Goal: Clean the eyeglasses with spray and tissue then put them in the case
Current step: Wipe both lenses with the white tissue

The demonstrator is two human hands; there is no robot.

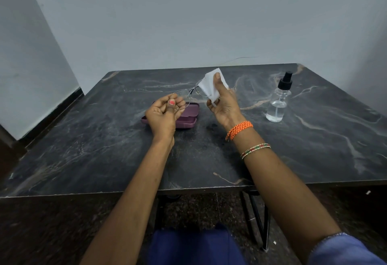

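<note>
Thin wire-framed eyeglasses hang above the table between my hands. My left hand pinches the left lens rim between thumb and fingers. My right hand holds a folded white tissue wrapped over the right lens, thumb pressed on top. Under my left hand lies a purple glasses case, partly hidden by that hand. A clear spray bottle with a black pump top stands upright to the right of my right hand.
The dark marble-patterned table stands against a pale wall. Its front edge runs just below my forearms, with black metal legs beneath. My wrist carries an orange thread band and a beaded bangle.
</note>
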